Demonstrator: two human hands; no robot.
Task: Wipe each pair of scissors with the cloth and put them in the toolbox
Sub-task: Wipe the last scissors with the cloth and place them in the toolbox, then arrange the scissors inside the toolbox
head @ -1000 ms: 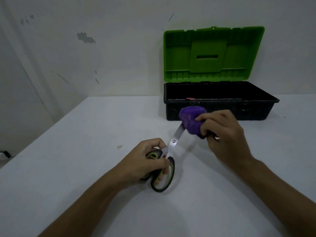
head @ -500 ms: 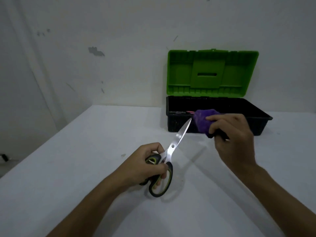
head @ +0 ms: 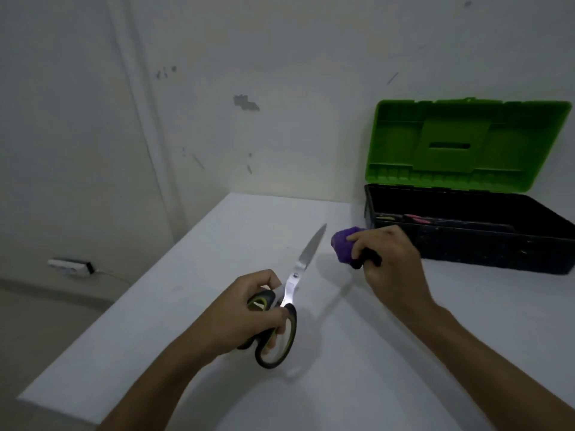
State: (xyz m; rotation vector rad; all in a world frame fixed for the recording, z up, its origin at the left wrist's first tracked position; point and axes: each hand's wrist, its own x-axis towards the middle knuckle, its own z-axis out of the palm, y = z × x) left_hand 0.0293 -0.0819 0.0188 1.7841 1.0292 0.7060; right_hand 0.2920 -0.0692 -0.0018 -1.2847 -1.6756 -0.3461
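Left hand (head: 245, 315) gripped scissors (head: 289, 293) at center; right hand (head: 389, 259) clutched cloth (head: 343, 247), apart from blade. Best: lay scissors in toolbox (head: 466, 250), upper right, blade first.

White table (head: 404, 353) stood against scuffed wall (head: 249, 104) with gray chipped patch (head: 245, 102). White power strip (head: 70, 267) lay on floor (head: 37, 321) at left, cord attached.

Single head-worn view, looking forward and down — close over the white table (head: 404, 353), wall behind
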